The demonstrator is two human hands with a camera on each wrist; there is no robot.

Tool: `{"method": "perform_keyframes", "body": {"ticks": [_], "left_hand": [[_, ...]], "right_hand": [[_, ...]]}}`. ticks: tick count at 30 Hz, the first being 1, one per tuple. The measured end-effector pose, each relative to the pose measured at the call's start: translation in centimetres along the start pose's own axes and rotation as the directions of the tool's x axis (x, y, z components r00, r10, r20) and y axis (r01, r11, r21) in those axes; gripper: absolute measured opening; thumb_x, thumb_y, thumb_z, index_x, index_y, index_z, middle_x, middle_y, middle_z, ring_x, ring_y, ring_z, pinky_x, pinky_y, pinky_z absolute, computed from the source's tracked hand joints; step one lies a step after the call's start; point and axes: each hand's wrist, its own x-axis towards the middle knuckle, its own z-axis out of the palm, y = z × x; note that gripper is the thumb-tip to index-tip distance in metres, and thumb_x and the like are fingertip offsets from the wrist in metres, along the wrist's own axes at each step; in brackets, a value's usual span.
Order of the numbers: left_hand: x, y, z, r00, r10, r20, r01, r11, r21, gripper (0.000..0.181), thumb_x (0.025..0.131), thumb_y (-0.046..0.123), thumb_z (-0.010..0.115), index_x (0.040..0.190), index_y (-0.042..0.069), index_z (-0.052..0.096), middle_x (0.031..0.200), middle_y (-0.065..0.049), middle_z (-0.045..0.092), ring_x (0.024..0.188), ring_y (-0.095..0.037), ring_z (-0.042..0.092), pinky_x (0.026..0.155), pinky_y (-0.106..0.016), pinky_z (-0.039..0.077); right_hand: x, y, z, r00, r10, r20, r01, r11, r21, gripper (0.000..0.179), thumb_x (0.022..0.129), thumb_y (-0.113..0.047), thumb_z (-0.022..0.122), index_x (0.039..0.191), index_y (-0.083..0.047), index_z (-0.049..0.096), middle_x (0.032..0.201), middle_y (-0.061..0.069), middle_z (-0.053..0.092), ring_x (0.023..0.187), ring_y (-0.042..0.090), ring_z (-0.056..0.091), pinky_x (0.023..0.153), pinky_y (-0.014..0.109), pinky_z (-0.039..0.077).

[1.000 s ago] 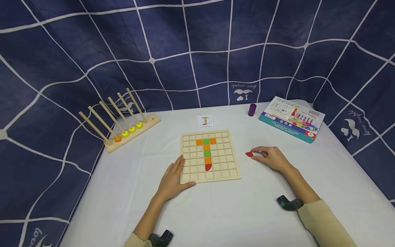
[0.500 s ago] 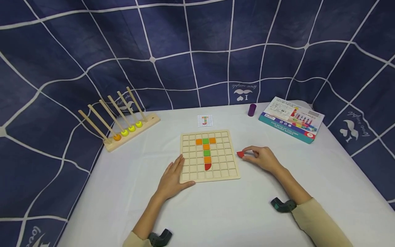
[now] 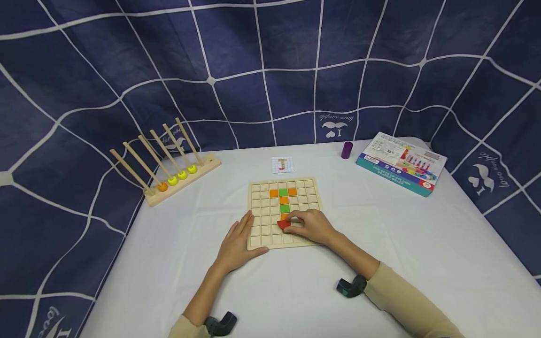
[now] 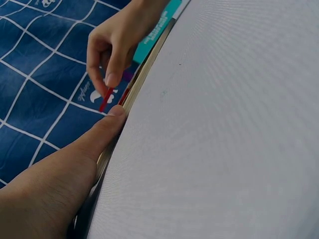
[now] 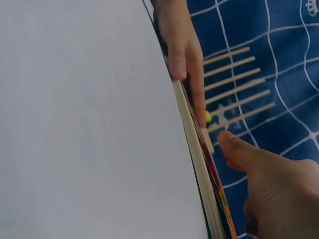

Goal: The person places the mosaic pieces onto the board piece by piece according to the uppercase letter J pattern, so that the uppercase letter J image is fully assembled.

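My right hand pinches a red quarter-circle tile between thumb and fingers, over the lower part of a wooden grid board. In the left wrist view the red tile tilts, apart from the board. Orange and green square tiles form a T on the board. Below the stem, the held tile and my fingers cover the red tile seen there earlier. My left hand rests at the board's left edge with straight fingers, its thumb along the front edge.
A small card with a coloured pattern lies behind the board. At the left stands a pegged wooden rack with orange and yellow beads. A purple cylinder and a boxed bead set are at the back right.
My right hand has moved left with the red tile, from the tablecloth right of the board to over its lower middle. My left hand has stayed at the board's edge.
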Motion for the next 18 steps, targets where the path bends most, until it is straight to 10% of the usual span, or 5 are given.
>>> {"method": "perform_keyframes", "body": {"ticks": [6, 18], "left_hand": [[0.1, 0.0, 0.1, 1.000, 0.005, 0.001, -0.005, 1.000, 0.005, 0.106, 0.073, 0.074, 0.052, 0.146, 0.003, 0.023, 0.153, -0.006, 0.014, 0.139, -0.015, 0.012, 0.112, -0.035, 0.009], [0.1, -0.1, 0.1, 1.000, 0.001, 0.007, -0.001, 1.000, 0.006, 0.106, 0.073, 0.074, 0.052, 0.146, 0.003, 0.022, 0.153, -0.006, 0.014, 0.139, -0.014, 0.011, 0.112, -0.035, 0.010]], "right_hand": [[0.7, -0.7, 1.2, 0.999, -0.007, 0.041, 0.007, 1.000, -0.012, 0.029, 0.075, -0.043, 0.074, 0.091, -0.019, 0.071, 0.071, -0.011, 0.066, 0.048, -0.001, 0.035, 0.044, 0.015, 0.032], [0.7, -0.8, 1.6, 0.998, 0.010, 0.069, -0.006, 0.998, -0.060, 0.028, 0.075, -0.046, 0.073, 0.088, -0.021, 0.071, 0.079, -0.012, 0.068, 0.050, -0.002, 0.040, 0.044, 0.015, 0.035]]}}
